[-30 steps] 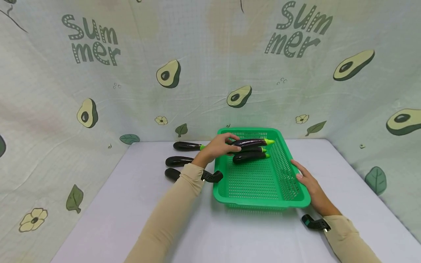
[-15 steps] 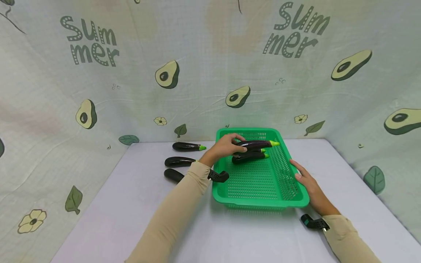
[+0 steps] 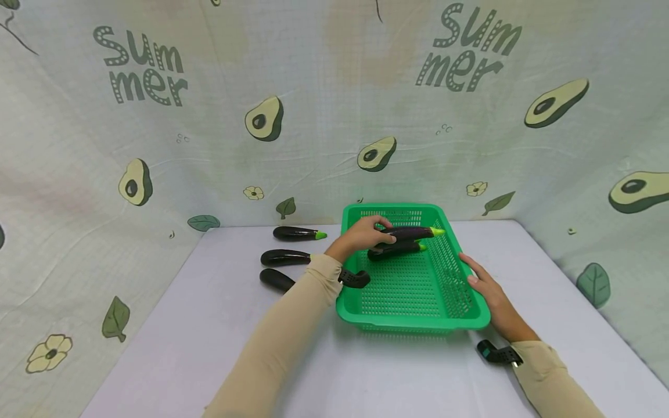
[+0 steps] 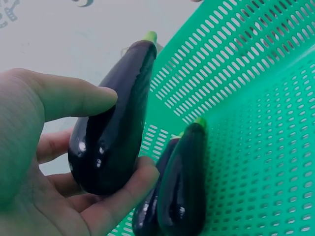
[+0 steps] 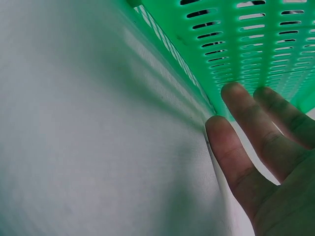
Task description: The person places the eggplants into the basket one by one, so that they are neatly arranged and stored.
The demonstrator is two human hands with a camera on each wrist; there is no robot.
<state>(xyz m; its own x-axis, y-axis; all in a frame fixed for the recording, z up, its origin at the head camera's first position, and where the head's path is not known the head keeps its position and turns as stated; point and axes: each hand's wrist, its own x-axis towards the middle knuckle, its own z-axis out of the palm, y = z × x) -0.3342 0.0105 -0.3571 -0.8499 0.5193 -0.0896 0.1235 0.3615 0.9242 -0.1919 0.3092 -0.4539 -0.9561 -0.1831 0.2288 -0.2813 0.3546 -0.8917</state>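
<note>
My left hand (image 3: 366, 233) grips a glossy dark purple eggplant (image 4: 118, 113) by its thick end, thumb on top and fingers beneath. It is inside the green plastic basket (image 3: 407, 322), with the green stem pointing right in the head view. Under it lie two more eggplants (image 4: 182, 182), side by side on the basket floor; in the head view the held one partly hides them. My right hand (image 3: 493, 296) rests along the basket's right side. Its extended fingers (image 5: 268, 132) touch the slotted outer wall, and the thumb lies at the rim.
Left of the basket, three eggplants lie in a loose column on the white table (image 3: 209, 325): a far one (image 3: 295, 233), a middle one (image 3: 284, 257) and a near one (image 3: 277, 280) partly behind my left sleeve. A printed cloth (image 3: 313, 116) hangs behind the table.
My left hand has moved right and slightly lower with the eggplant, bringing it over the two in the basket. The right hand keeps its place at the basket's side.
</note>
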